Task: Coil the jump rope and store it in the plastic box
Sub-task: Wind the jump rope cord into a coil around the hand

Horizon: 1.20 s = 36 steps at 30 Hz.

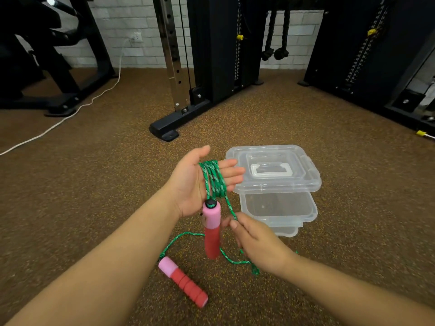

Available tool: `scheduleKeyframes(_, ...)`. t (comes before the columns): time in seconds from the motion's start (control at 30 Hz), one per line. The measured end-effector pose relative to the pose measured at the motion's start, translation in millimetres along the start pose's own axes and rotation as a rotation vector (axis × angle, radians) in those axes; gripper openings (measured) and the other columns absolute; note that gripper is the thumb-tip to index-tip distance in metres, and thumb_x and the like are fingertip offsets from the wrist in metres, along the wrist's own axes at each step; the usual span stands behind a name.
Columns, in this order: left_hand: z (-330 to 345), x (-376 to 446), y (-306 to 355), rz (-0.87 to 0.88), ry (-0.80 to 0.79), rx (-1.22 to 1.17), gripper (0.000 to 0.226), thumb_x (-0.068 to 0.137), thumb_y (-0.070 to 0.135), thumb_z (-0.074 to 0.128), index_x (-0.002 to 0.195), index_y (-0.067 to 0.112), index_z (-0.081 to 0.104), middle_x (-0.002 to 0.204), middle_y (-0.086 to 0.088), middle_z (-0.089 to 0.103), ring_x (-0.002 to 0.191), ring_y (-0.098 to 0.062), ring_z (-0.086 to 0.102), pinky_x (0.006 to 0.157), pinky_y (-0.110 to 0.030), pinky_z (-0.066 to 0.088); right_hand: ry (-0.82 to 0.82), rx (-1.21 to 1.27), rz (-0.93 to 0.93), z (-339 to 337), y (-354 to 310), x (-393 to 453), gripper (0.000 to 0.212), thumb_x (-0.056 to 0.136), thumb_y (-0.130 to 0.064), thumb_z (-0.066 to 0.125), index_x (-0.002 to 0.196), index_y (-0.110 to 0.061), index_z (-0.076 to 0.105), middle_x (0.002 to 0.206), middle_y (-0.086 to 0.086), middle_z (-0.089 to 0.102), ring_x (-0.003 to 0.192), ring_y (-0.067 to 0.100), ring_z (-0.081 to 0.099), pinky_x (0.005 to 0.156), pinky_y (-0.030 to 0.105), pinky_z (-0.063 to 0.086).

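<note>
Left hand (191, 184): palm up and flat, fingers straight, grip open; several turns of green rope (213, 180) wrapped around it.
Right hand (256, 243): just below the left, thumb and fingers pinched on the strand running down from the coil.
Hanging handle (211, 229): pink and red, dangling upright under my left palm.
Other handle (182, 281): lying tilted on the floor (94, 184), near my left forearm.
Loose rope: trails from the floor handle, loops behind the hanging one and under my right hand.
Box (279, 208): clear, on the floor just beyond my hands.
Lid (273, 170): resting askew on top of the box, leaving its near part open.
</note>
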<state>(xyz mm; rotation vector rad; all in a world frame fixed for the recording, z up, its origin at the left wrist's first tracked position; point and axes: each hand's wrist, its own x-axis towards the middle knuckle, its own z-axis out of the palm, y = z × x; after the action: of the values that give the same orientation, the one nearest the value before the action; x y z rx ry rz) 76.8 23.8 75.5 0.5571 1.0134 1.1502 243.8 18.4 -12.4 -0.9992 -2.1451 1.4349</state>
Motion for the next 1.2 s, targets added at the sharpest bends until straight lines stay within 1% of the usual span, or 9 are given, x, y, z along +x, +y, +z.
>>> scheduleKeyframes(0.1, 0.2, 4.1, -3.2, -0.004, 0.014, -0.08, 0.081, 0.092, 0.061, 0.027, 0.131, -0.007, 0.047, 0.122, -0.028, 0.063, 0.112, -0.033, 0.063, 0.104, -0.039, 0.041, -0.027, -0.288, -0.172, -7.1, -4.9, -5.7, 0.022, 0.1, -0.032, 0.036, 0.097, -0.024, 0.057, 0.067, -0.025, 0.051, 0.069, -0.01, 0.05, 0.063, 0.012, 0.035)
scheduleKeyframes(0.27, -1.9, 8.7, -12.4, -0.054, 0.035, 0.153, 0.101, 0.084, 0.077, 0.009, 0.135, -0.004, 0.043, 0.121, -0.026, 0.064, 0.113, -0.031, 0.063, 0.099, -0.036, 0.044, -0.051, -0.432, -0.321, -25.5, -20.8, -6.5, 0.028, 0.096, -0.046, 0.03, 0.092, -0.029, 0.053, 0.072, -0.022, 0.05, 0.074, 0.003, 0.052, 0.072, 0.038, 0.048)
scheduleKeyframes(0.37, -1.9, 5.3, -14.7, -0.124, -0.008, 0.335, 0.108, 0.079, 0.08, -0.002, 0.126, 0.001, 0.055, 0.109, -0.022, 0.07, 0.101, -0.031, 0.067, 0.097, -0.039, 0.045, 0.024, -0.279, -0.383, -37.0, -30.9, -1.1, 0.024, 0.094, -0.045, 0.034, 0.088, -0.033, 0.054, 0.083, -0.014, 0.062, 0.081, 0.008, 0.059, 0.074, 0.038, 0.05)
scheduleKeyframes(0.43, -1.4, 1.0, -13.2, -0.16, -0.079, 0.4, 0.111, 0.077, 0.081, -0.006, 0.105, 0.005, 0.07, 0.091, -0.017, 0.071, 0.085, -0.027, 0.067, 0.089, -0.036, 0.048, 0.047, -0.181, -0.37, -44.6, -35.1, 4.2, 0.023, 0.093, -0.044, 0.037, 0.086, -0.031, 0.055, 0.088, -0.007, 0.067, 0.091, 0.016, 0.063, 0.078, 0.042, 0.051)
scheduleKeyframes(0.5, -0.8, -2.7, -11.0, -0.194, -0.167, 0.423, 0.112, 0.077, 0.08, -0.009, 0.084, 0.006, 0.075, 0.085, -0.019, 0.069, 0.081, -0.027, 0.064, 0.081, -0.034, 0.049, 0.066, -0.111, -0.356, -50.9, -37.7, 8.4, 0.022, 0.094, -0.04, 0.042, 0.083, -0.027, 0.055, 0.075, -0.011, 0.064, 0.08, 0.017, 0.064, 0.074, 0.046, 0.052)
scheduleKeyframes(0.7, -5.3, -4.8, -11.9, -0.404, -0.413, 0.598, 0.115, 0.077, 0.081, 0.0, 0.113, -0.009, 0.061, 0.075, -0.017, 0.071, 0.067, -0.026, 0.069, 0.074, -0.034, 0.05, 0.173, -0.202, -0.351, -65.3, -36.5, 19.5, 0.017, 0.092, -0.038, 0.048, 0.079, -0.028, 0.052, 0.063, -0.017, 0.051, 0.059, 0.004, 0.045, 0.058, 0.029, 0.04)
scheduleKeyframes(0.8, -3.6, -12.0, -9.1, -0.391, -0.514, 0.651, 0.074, 0.09, 0.06, 0.028, 0.108, -0.003, 0.063, 0.061, -0.007, 0.071, 0.055, -0.016, 0.068, 0.061, -0.025, 0.055, 0.157, -0.113, -0.267, -62.8, -28.7, 23.8, 0.019, 0.092, -0.039, 0.051, 0.076, -0.029, 0.054, 0.06, -0.016, 0.048, 0.057, 0.003, 0.041, 0.057, 0.028, 0.037)
scheduleKeyframes(0.93, -1.3, -16.3, -9.2, -0.278, -0.364, 0.631, 0.041, 0.093, 0.041, 0.043, 0.085, 0.008, 0.065, 0.041, 0.003, 0.054, 0.037, -0.01, 0.052, 0.046, -0.021, 0.043, 0.13, 0.064, -0.125, -55.2, -19.5, 21.1, 0.029, 0.089, -0.044, 0.048, 0.072, -0.024, 0.059, 0.055, -0.015, 0.045, 0.053, 0.001, 0.039, 0.056, 0.024, 0.033)
scheduleKeyframes(1.2, -9.6, -11.1, -2.1, -0.174, -0.118, 0.423, 0.051, 0.094, 0.053, 0.034, 0.055, 0.022, 0.046, 0.035, 0.008, 0.028, 0.031, -0.01, 0.029, 0.043, -0.023, 0.033, 0.072, 0.203, 0.063, -56.1, -9.5, 10.7, 0.042, 0.097, -0.04, 0.042, 0.103, -0.007, 0.068, 0.069, -0.001, 0.06, 0.062, 0.013, 0.048, 0.061, 0.026, 0.038)
